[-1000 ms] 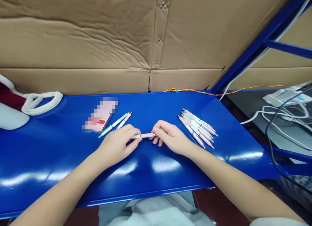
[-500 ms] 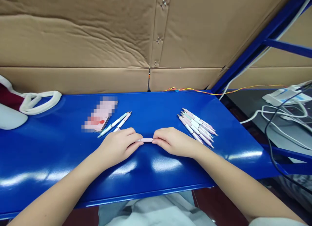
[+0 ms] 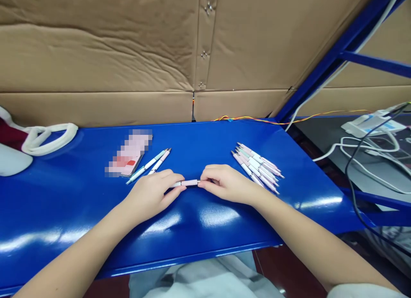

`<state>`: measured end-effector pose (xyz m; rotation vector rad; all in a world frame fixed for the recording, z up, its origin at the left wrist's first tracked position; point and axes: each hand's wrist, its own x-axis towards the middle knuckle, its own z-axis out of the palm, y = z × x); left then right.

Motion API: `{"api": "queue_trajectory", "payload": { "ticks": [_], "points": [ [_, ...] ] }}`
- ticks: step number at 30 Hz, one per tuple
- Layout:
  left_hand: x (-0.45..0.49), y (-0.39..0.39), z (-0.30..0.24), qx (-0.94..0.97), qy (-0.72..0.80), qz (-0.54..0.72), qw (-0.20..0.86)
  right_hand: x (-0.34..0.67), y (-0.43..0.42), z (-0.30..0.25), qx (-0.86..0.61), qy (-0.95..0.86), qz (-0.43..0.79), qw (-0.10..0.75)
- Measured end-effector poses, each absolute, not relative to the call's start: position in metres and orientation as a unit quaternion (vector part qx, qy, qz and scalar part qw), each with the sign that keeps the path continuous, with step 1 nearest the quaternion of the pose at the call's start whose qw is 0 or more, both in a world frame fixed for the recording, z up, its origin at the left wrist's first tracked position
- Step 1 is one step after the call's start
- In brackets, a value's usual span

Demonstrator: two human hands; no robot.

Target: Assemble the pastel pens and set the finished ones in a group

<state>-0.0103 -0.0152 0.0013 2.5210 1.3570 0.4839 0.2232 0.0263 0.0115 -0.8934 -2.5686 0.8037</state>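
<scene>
Between my two hands a pink and white pen (image 3: 189,183) lies level, just above the blue table. My left hand (image 3: 158,189) is closed around its white barrel, thumb and fingers pinching it. At the other end, the fingertips of my right hand (image 3: 223,184) pinch the pen's tip. Two pens (image 3: 150,162), one light blue and one pink, lie beyond my left hand. A fanned pile of several pens (image 3: 257,166), pink, white and green, lies to the right, just past my right hand.
A pink phone-like flat thing (image 3: 130,156), partly pixelated, lies at the left on the blue table (image 3: 192,139). Farther left is a white strap loop (image 3: 53,139). Cardboard (image 3: 96,58) walls the back. White cables (image 3: 353,146) and a blue frame post (image 3: 321,60) stand at the right.
A little more of the pen shows between my hands, with its dark tip end now visible at my right fingertips. The view has shifted slightly.
</scene>
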Motion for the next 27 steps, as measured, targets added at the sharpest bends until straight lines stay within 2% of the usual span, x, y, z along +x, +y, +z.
{"api": "queue_trajectory", "payload": {
  "ticks": [8, 27],
  "points": [
    [-0.0092, -0.0168, 0.0019, 0.865, 0.463, 0.155, 0.118, 0.2195, 0.0218, 0.0140, -0.360, -0.873, 0.310, 0.107],
    [-0.0084, -0.0168, 0.0043, 0.862, 0.473, 0.129, 0.129, 0.2203, 0.0218, 0.0145, -0.338, -0.877, 0.315, 0.130]
  ]
}}
